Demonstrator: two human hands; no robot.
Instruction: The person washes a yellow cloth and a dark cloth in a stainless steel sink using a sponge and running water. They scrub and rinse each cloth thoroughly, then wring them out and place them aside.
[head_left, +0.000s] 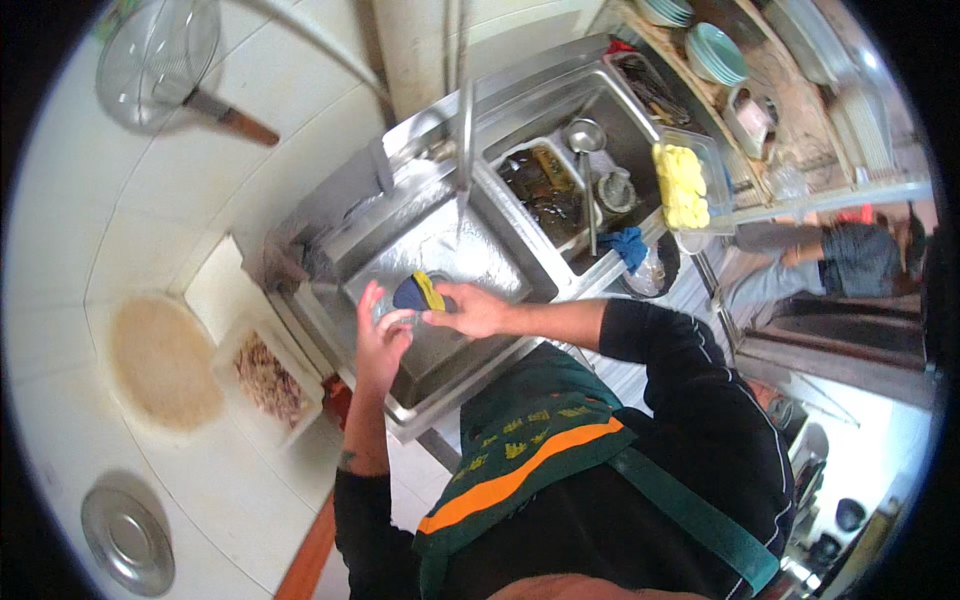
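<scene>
Over the left basin of a steel sink, my left hand holds a small clear vessel, glass or plastic, between thumb and fingers. My right hand grips a yellow and dark blue sponge or cloth against the vessel. Behind my hands, a metal faucet pipe reaches down over the basin, with a thin stream of water below it. The vessel's far side is partly hidden by the sponge and fingers.
The right basin holds a ladle and a tub of dark liquid. Beside it are a blue cloth and a clear container of yellow pieces. Shelves with bowls stand beyond. A person is at the far right.
</scene>
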